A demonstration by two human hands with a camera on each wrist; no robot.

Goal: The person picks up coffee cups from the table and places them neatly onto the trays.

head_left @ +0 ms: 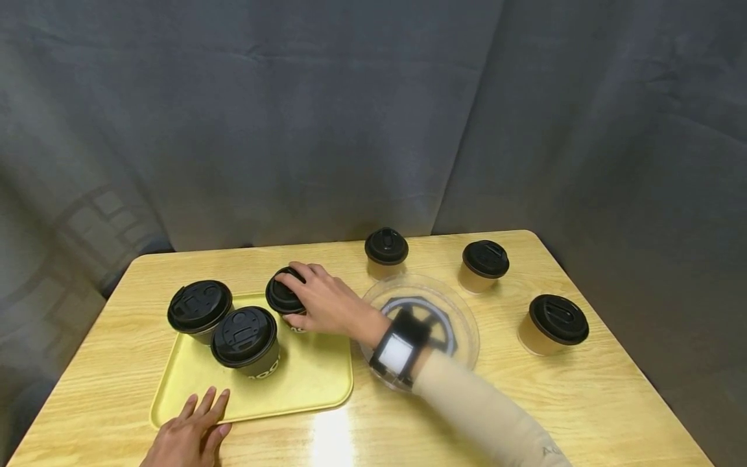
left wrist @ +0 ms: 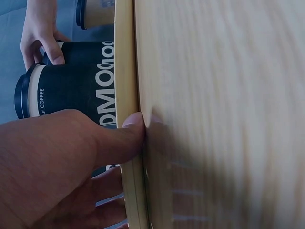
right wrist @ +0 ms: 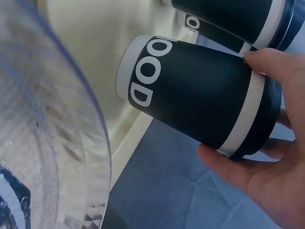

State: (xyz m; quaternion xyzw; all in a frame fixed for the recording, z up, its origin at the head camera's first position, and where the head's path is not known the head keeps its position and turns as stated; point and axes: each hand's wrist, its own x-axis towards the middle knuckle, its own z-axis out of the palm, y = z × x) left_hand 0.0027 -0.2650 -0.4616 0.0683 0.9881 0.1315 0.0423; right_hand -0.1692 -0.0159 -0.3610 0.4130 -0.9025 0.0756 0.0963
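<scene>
Coffee cup [right wrist: 195,95], dark with a black lid, is in my right hand [head_left: 332,301], fingers and thumb curled round its top. It is by the far edge of the yellow tray [head_left: 309,383]; I can't tell if its bottom touches. My left hand [head_left: 187,433] holds the tray's rim by the near left corner, thumb outside, fingers reaching over inside. One dark cup [head_left: 200,308] sits by the far left corner, and another dark cup [head_left: 244,334] sits close by, nearer the middle. Just past the tray's right edge, under my arm, is a clear round bowl [head_left: 465,311]. Three brown cups [head_left: 484,263] stand nearer the far and right edges of the table [head_left: 583,408]. Behind hangs a grey curtain [head_left: 350,130].
</scene>
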